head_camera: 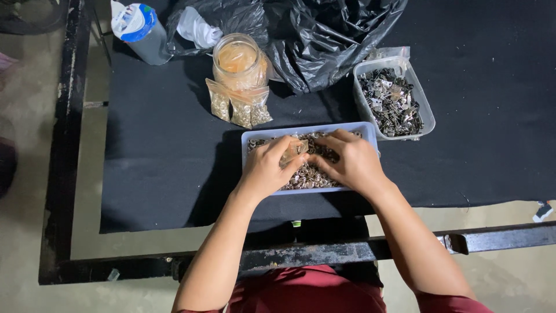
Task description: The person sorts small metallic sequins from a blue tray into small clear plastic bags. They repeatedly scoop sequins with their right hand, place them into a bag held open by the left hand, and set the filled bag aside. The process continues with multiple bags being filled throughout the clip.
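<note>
A pale blue tray (249,137) full of small metal parts (304,177) lies on the black cloth in front of me. My left hand (267,167) rests over the tray and holds a small clear plastic bag (296,152) at its mouth. My right hand (350,161) is in the tray beside it, fingers curled among the small metal parts next to the bag.
A clear tub of dark metal clips (392,103) stands to the right of the tray. Behind are a plastic jar (238,61), several filled small bags (238,107), a crumpled black plastic bag (324,40) and a bottle (139,29). A black metal frame (324,252) borders the table.
</note>
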